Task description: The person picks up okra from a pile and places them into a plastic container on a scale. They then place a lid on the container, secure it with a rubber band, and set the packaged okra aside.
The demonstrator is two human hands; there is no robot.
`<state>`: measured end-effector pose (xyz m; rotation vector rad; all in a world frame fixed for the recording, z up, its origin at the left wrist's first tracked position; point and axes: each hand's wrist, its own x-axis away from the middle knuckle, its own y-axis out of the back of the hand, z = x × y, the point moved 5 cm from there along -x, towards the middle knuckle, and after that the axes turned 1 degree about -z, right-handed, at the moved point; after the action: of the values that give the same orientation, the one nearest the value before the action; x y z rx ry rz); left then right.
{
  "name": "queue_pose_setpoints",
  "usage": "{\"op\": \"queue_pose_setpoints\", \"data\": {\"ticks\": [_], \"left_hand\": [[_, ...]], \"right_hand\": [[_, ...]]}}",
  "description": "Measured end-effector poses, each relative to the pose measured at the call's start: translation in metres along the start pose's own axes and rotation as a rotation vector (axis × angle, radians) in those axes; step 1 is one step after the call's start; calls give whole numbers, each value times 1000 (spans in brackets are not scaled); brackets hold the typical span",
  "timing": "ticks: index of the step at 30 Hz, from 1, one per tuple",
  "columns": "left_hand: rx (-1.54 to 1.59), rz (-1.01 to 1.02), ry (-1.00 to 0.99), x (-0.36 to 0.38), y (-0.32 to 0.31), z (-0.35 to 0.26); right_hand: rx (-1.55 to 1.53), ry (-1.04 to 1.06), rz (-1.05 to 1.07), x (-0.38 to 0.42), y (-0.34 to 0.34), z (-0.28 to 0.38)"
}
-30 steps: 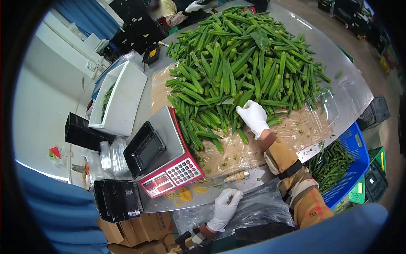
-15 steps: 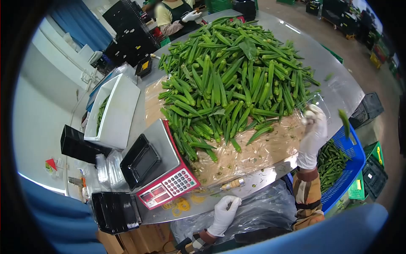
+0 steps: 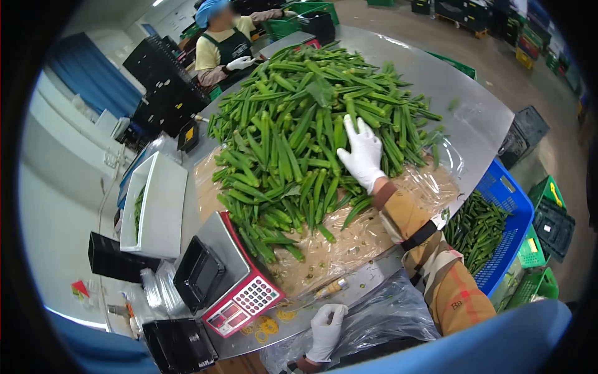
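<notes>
Head view, fisheye; the black rim of the lens cuts off all four corners. The right hand (image 3: 361, 153), in a white glove, lies palm-down on the okra pile (image 3: 305, 124), fingers spread and straight, pinching nothing that can be seen; which pods lie under the palm is hidden. The pile fills the middle of the steel table (image 3: 473, 118), from about 9 o'clock to 2 o'clock of that hand, its pods too many and too overlapped to count. The left hand (image 3: 325, 330), also gloved, rests at the table's near edge on a clear plastic bag (image 3: 380, 315); its fingers look loosely curled, but whether they grip the plastic cannot be told, and the wrist is cut off at the bottom.

At 7 o'clock of the right hand stands one scale (image 3: 240, 283) with a red keypad front, carrying one black tray (image 3: 198, 273). A knife (image 3: 324, 291) lies between scale and left hand, its blade hard to make out, with several yellow rubber bands (image 3: 269, 326) just beside it. One white tub (image 3: 156, 209) sits at 9 o'clock, its contents mostly hidden by its wall. One blue crate (image 3: 507, 218) of okra stands at 4 o'clock, partly behind the right sleeve (image 3: 436, 268). A second person (image 3: 221, 53) works at 11 o'clock, one gloved hand visible.
</notes>
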<state>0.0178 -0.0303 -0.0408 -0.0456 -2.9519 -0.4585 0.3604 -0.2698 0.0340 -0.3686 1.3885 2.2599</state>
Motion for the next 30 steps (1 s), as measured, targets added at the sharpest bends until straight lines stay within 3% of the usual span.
{"op": "queue_pose_setpoints", "data": {"ticks": [11, 14, 16, 17, 19, 21, 24, 28, 30], "left_hand": [[-114, 29, -37, -5, -13, -18], [-108, 34, -20, -5, -13, -17], [-114, 28, -13, -5, -11, -20], [-98, 22, -5, -6, -11, -16], [-62, 11, 14, -6, -11, -5], [-53, 33, 1, -8, -13, -12], [-59, 66, 15, -8, -16, -18], [-29, 47, 44, -8, -17, -22], [-50, 50, 15, -8, -18, -18]], "right_hand": [[-137, 152, 109, 38, 8, 3], [-167, 161, 192, 42, 39, 1], [-24, 187, 122, 51, 68, -12], [-21, 137, 171, 55, 87, -22], [156, 13, 47, 79, 89, -64], [253, -119, 112, 99, 91, -102], [247, 31, -120, 118, 88, -147], [184, 110, -447, 99, 143, -150], [159, 169, -485, 80, 170, -154]]}}
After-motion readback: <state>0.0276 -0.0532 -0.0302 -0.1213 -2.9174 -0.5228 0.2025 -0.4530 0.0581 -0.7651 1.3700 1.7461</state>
